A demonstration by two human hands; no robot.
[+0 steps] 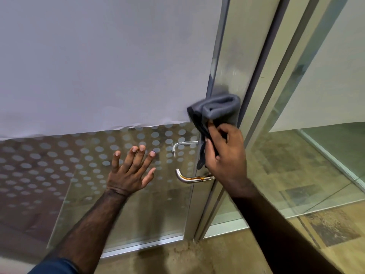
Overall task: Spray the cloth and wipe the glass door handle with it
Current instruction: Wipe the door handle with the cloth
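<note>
A steel lever door handle (pixel 188 179) sticks out from the glass door (pixel 98 76); a brown stain runs along its top. My right hand (pixel 225 153) is shut on a folded grey cloth (pixel 217 109), held against the door's metal edge just above the handle. Part of the cloth hangs down past my fingers. With fingers spread, my left hand (pixel 131 171) lies flat against the glass to the left of the handle. A second handle (pixel 180 146) shows through the glass on the far side. No spray bottle is in view.
White paper (pixel 98 56) covers the upper door; frosted dots pattern the glass below it. The metal door frame (pixel 262 95) stands right of the cloth, with a glass partition (pixel 316 135) beyond it. Patchy tan floor lies below.
</note>
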